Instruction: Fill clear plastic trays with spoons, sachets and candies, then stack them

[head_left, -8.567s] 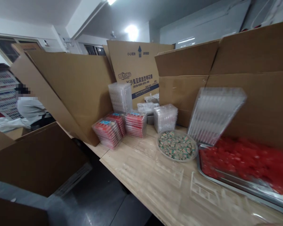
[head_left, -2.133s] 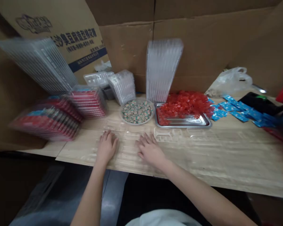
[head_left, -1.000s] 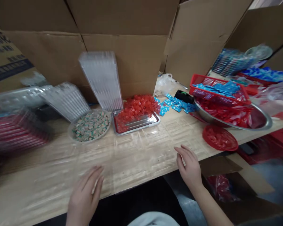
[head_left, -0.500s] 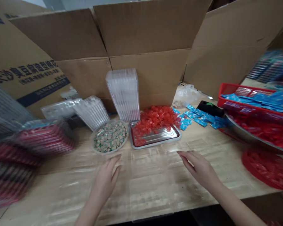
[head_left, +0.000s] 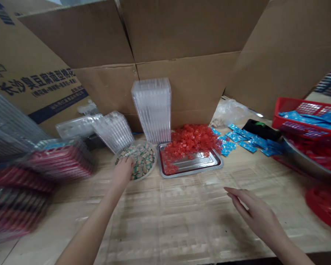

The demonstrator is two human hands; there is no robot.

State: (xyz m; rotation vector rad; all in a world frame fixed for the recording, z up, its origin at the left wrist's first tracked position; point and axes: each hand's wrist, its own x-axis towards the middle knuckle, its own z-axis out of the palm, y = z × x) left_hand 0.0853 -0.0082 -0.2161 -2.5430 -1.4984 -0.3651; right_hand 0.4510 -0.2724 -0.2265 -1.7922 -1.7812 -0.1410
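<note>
My left hand (head_left: 123,171) reaches onto the edge of a round plate of small wrapped green-and-tan sweets (head_left: 143,162), its fingers among the sweets. Whether it holds any is hidden. My right hand (head_left: 255,208) lies apart from everything, fingers extended and empty, above a clear plastic blister tray (head_left: 182,221) flat on the wooden table. A steel tray (head_left: 190,167) heaped with red wrapped sweets sits right of the plate. Loose blue sachets (head_left: 237,141) lie beyond it.
Upright stacks of clear trays (head_left: 151,110) stand against a cardboard box wall (head_left: 182,36). Stacks of filled red trays (head_left: 60,160) sit at left. A red basket (head_left: 306,114), steel bowl (head_left: 300,160), black tape dispenser (head_left: 260,130) and plastic bag (head_left: 228,112) lie right.
My left hand has moved forward from the table onto the plate of sweets. My right hand has moved right and nearer to me, and the view has shifted slightly.
</note>
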